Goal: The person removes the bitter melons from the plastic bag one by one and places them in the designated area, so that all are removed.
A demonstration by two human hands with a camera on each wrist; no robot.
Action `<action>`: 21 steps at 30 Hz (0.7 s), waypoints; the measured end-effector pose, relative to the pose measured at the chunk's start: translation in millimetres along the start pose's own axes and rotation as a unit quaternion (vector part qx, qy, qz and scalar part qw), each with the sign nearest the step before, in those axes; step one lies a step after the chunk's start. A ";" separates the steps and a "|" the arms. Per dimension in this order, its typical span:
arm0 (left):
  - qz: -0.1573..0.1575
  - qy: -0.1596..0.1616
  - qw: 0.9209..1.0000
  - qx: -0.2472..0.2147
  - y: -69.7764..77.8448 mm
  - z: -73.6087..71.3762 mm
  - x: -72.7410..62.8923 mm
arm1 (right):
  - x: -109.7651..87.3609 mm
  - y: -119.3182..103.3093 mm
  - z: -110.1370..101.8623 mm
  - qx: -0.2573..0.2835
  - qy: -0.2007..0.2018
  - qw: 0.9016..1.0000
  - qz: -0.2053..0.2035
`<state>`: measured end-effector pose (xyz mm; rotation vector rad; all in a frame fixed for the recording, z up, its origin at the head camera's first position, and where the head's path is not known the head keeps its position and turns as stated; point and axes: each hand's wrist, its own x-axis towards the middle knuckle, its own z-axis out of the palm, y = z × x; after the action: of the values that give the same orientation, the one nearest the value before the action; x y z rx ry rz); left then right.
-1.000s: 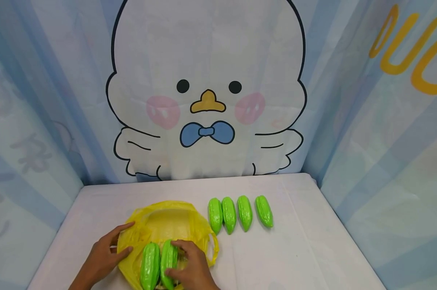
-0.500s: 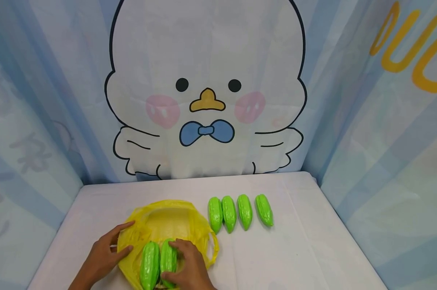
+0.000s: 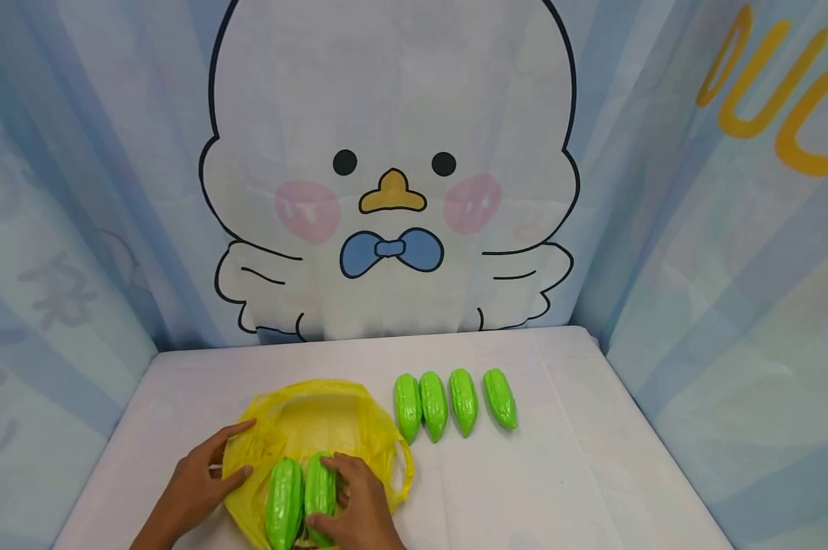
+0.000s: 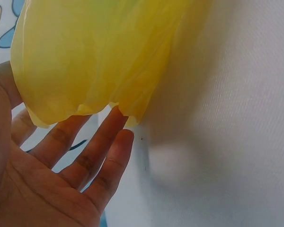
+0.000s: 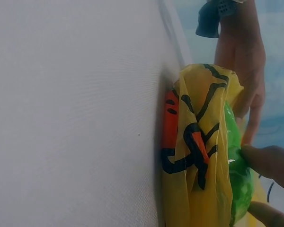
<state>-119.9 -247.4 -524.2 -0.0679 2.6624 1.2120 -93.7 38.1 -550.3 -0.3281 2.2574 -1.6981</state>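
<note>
A yellow plastic bag [image 3: 318, 416] lies on the table with its mouth facing up. Two glossy, ribbed green bitter melons show in its lower part, a left one [image 3: 285, 503] and a right one [image 3: 320, 489]. My right hand [image 3: 362, 500] grips the right melon between thumb and fingertips; in the right wrist view the thumb and a finger press against the green melon [image 5: 240, 189] behind printed bag film. With thumb and index spread apart, my left hand [image 3: 197, 481] touches the bag's left side. In the left wrist view its straight fingers [image 4: 106, 151] reach to the yellow film [image 4: 94, 61].
Several more bitter melons [image 3: 464, 403] lie in a row on the white-covered table [image 3: 524, 489], right of the bag. A bag handle loop [image 3: 407, 466] sticks out at right. Behind hangs a curtain [image 3: 393, 305] with a cartoon duck; more curtain hangs at both sides.
My right hand has shifted slightly left and its fingers have drawn in around the right melon, which stays in the bag. The left hand has not moved.
</note>
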 end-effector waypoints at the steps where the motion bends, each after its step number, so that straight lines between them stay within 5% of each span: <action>1: 0.000 0.000 1.000 0.001 0.0 0.1 0.1 | 0.1 -0.3 -0.5 0.006 -0.001 1.000 0.001; 13: -0.006 0.002 1.000 0.004 1.4 1.1 0.7 | 1.2 -14.0 -12.2 0.068 0.004 0.997 0.026; 21: -0.006 0.005 1.000 0.000 0.7 1.8 0.8 | 0.9 -20.5 -19.5 0.066 0.028 0.997 -0.001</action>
<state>-120.4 -245.5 -525.0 -0.0895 2.6655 1.2122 -101.7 49.6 -525.6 -0.2562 2.1694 -1.8683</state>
